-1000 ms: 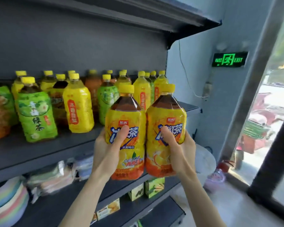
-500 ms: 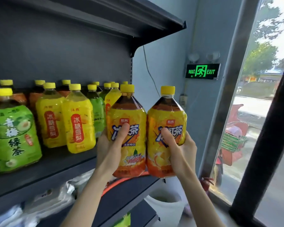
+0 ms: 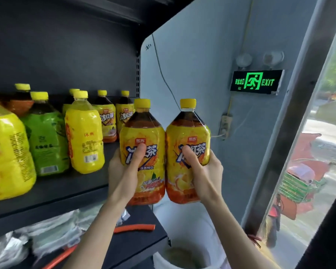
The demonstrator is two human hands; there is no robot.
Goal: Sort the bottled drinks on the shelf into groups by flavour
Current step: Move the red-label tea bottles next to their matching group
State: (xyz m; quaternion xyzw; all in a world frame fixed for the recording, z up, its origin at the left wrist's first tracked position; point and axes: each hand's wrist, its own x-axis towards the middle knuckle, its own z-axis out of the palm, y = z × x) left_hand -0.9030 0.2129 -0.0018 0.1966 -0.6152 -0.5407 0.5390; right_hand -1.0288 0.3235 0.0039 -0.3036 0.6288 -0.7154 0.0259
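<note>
Two iced black tea bottles with yellow-orange labels and yellow caps hang side by side in the air off the right end of the dark shelf (image 3: pixel 70 189). My left hand (image 3: pixel 122 171) grips the left bottle (image 3: pixel 144 136); my right hand (image 3: pixel 206 171) grips the right bottle (image 3: pixel 190 136). Both thumbs lie across the labels. At the shelf's back right stand two more bottles of the same iced tea (image 3: pixel 108 121). In front of them is a plain yellow bottle (image 3: pixel 84 136), then a green tea bottle (image 3: pixel 46 138) and a large yellow bottle (image 3: pixel 6 156) at the left edge.
An orange-labelled bottle (image 3: pixel 19 105) stands at the back left. The lower shelf holds plastic-wrapped packs (image 3: pixel 47 235) and an orange strip (image 3: pixel 134 228). A white bucket (image 3: pixel 182 257) sits below. On the grey wall is a green exit sign (image 3: pixel 256 82); a window frame (image 3: pixel 291 133) runs at right.
The view has swung right and closer to the shelf's right end. Both hands still hold the two iced tea bottles, now beside the two matching bottles at the back right.
</note>
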